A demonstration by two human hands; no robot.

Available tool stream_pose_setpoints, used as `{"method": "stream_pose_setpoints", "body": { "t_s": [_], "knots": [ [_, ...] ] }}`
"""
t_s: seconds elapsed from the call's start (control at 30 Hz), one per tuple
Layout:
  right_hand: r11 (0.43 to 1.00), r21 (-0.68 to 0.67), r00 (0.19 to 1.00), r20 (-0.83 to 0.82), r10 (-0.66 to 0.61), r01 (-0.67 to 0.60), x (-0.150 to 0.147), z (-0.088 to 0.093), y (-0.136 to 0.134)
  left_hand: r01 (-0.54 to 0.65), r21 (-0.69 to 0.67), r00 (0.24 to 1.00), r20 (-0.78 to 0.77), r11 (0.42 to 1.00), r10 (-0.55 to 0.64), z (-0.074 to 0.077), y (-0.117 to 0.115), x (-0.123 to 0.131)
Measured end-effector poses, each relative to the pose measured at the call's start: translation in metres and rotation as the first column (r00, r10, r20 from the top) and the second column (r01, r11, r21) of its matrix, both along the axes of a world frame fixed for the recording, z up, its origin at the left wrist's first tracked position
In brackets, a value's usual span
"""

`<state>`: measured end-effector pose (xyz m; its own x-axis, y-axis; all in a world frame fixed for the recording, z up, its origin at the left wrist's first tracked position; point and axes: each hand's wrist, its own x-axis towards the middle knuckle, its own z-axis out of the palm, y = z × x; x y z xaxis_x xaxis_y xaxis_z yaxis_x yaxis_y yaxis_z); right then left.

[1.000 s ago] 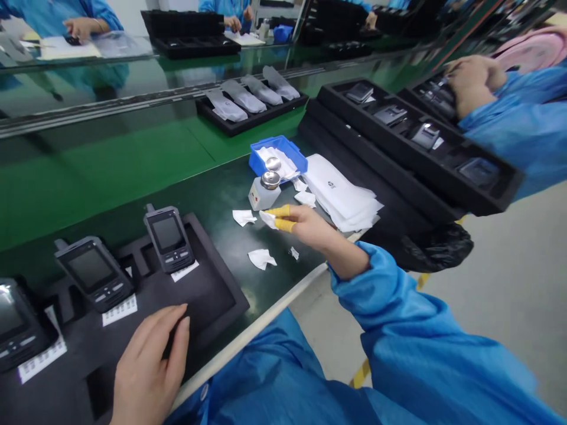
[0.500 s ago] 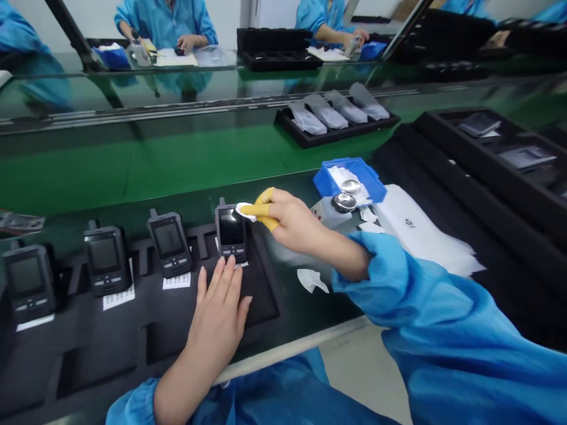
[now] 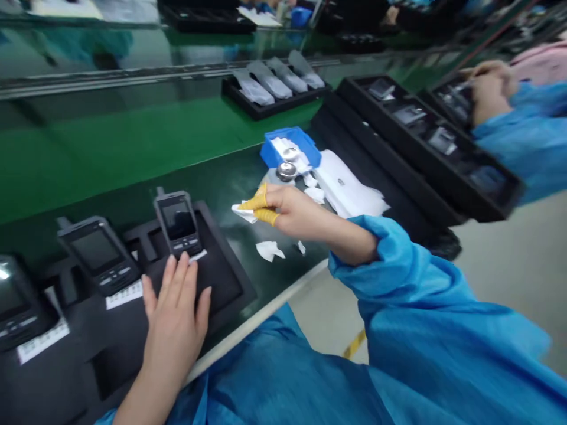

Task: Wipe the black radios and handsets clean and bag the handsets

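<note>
My left hand (image 3: pixel 177 301) lies flat with fingers spread, its fingertips at the lower edge of a black handheld radio (image 3: pixel 178 221) with a screen and stubby antenna. That radio lies in the right end of a black foam tray (image 3: pixel 230 274). Two more such radios, a middle one (image 3: pixel 98 254) and a left one (image 3: pixel 20 307), are set in the tray with white printed labels under them. My right hand (image 3: pixel 287 212), with yellow finger cots, pinches a folded white wipe (image 3: pixel 244 211) over the green bench, right of the radio and apart from it.
Scraps of white wipe (image 3: pixel 269 251) lie on the bench. Behind are a blue bin (image 3: pixel 292 141) of wipes, a metal-topped bottle (image 3: pixel 286 171) and white bags (image 3: pixel 348 186). A tray of bagged items (image 3: pixel 277 88) stands farther back. At right, a co-worker's hands (image 3: pixel 489 94) work over black trays (image 3: pixel 443 147).
My view has swung to the right. My right hand has moved off the radio's screen with the wipe still pinched. My left hand stays against the radio's lower edge.
</note>
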<state>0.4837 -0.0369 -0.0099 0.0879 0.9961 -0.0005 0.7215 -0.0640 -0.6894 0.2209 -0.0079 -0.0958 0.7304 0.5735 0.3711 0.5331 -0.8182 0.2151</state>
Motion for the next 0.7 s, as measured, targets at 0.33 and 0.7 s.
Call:
{"method": "stream_pose_setpoints", "body": {
  "t_s": [0.33, 0.7],
  "knots": [
    [0.964, -0.123, 0.759, 0.642, -0.104, 0.236, 0.002, -0.045, -0.069, 0.003, 0.002, 1.0, 0.013, 1.0, -0.003, 0.002, -0.002, -0.001],
    [0.881, -0.275, 0.312, -0.86, -0.405, 0.385, -0.002, -0.049, -0.073, 0.013, 0.074, 0.999, 0.047, 0.997, -0.017, -0.004, 0.002, -0.004]
  ]
}}
